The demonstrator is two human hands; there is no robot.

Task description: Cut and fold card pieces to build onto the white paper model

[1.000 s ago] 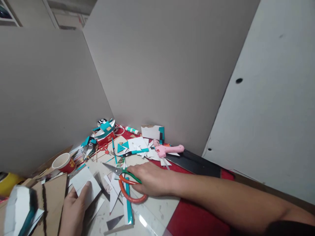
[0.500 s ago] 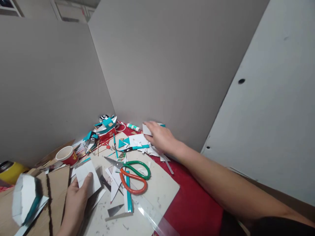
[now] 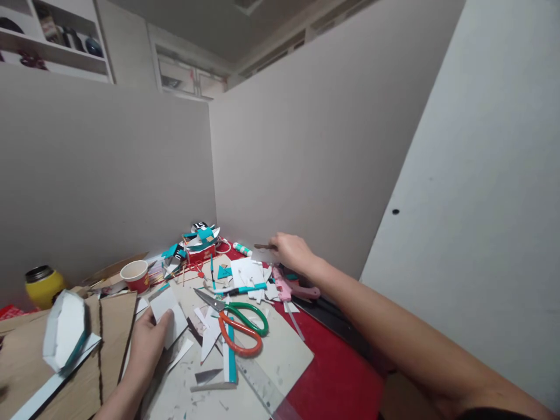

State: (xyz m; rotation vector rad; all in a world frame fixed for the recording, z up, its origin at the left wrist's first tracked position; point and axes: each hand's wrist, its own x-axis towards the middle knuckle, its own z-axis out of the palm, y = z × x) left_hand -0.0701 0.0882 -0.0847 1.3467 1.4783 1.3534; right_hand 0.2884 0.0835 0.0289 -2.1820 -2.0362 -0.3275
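Note:
My left hand (image 3: 147, 338) grips a white card piece (image 3: 168, 312) between thumb and fingers, just above the littered worktop. My right hand (image 3: 291, 251) reaches to the back by the grey partition, its fingers closed on a thin brown strip-like piece (image 3: 263, 247) that points left. Below that hand lies a pink glue gun (image 3: 284, 289) with a clear glue stick (image 3: 296, 321) trailing toward me. Scissors (image 3: 234, 321) with one green and one orange handle lie between my hands, their blades pointing left.
White and teal paper scraps (image 3: 247, 272) cover the back of the table. A paper cup (image 3: 135, 275), a yellow container (image 3: 44, 286) and brown cardboard (image 3: 116, 344) are on the left. A clear ruler (image 3: 262, 388) lies in front. Grey partitions (image 3: 306, 151) close off the back.
My view has tilted up. The right hand, earlier at a white and teal card piece, now has the brown piece, and the glue gun shows beneath it. My left hand keeps its card.

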